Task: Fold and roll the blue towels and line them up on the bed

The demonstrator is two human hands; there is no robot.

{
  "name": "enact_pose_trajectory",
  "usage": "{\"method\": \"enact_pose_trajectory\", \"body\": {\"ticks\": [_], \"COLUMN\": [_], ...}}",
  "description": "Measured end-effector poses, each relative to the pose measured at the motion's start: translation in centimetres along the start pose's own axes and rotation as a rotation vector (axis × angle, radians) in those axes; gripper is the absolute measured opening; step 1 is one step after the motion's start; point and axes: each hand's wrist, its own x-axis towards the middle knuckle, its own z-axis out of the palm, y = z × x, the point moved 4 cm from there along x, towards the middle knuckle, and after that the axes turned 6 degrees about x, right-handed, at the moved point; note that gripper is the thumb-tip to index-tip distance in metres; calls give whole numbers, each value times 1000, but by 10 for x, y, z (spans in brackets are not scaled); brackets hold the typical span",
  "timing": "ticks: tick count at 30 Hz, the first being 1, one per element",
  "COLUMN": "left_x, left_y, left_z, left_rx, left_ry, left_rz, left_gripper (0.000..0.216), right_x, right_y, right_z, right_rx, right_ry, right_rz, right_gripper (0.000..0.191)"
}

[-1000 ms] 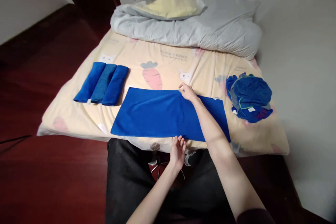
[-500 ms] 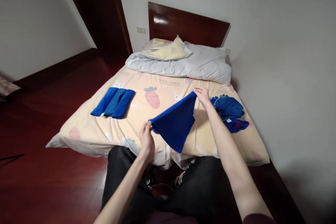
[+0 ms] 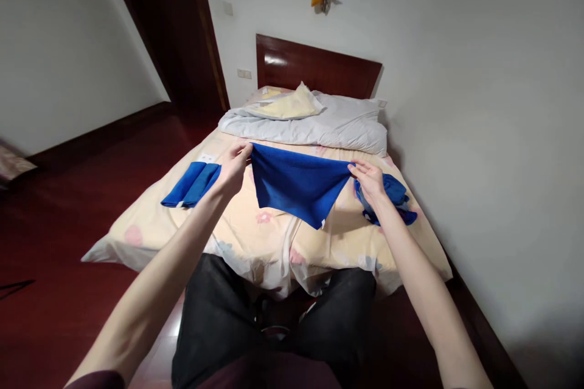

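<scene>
Between my hands a blue cloth (image 3: 298, 182) is stretched by its upper edge and hangs over the bed. My left hand (image 3: 235, 165) pinches its upper left corner, and my right hand (image 3: 368, 179) pinches the upper right one. A small white tag shows at the cloth's lower tip. To the left lie folded blue cloths (image 3: 191, 184) side by side, partly hidden by my left hand and forearm. A crumpled pile of blue cloths (image 3: 395, 191) sits at the right, just behind my right hand and wrist.
The bed (image 3: 150, 219) has a pale peach printed sheet. A grey quilt (image 3: 301, 132) and a light yellow pillow (image 3: 292, 103) lie near the dark wooden headboard (image 3: 314, 67). A white wall (image 3: 493, 121) runs along the right side.
My left hand has moved up and away from me with its corner, and my right hand slightly right and down. The cloth now hangs with its upper edge nearly level. The view has tilted up slightly.
</scene>
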Motion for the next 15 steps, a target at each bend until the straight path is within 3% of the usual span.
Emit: {"method": "enact_pose_trajectory", "body": {"ticks": [7, 15], "left_x": [-8, -48], "left_y": [10, 13], "left_z": [-4, -27], "left_rx": [14, 77], "left_ry": [-69, -129], "left_rz": [-59, -108], "left_gripper": [47, 47], "right_x": [-33, -80], "right_y": [-2, 5], "right_z": [-1, -10], "right_rx": [83, 120], "right_ry": [21, 82], "right_rz": [87, 184], "right_gripper": [60, 52]}}
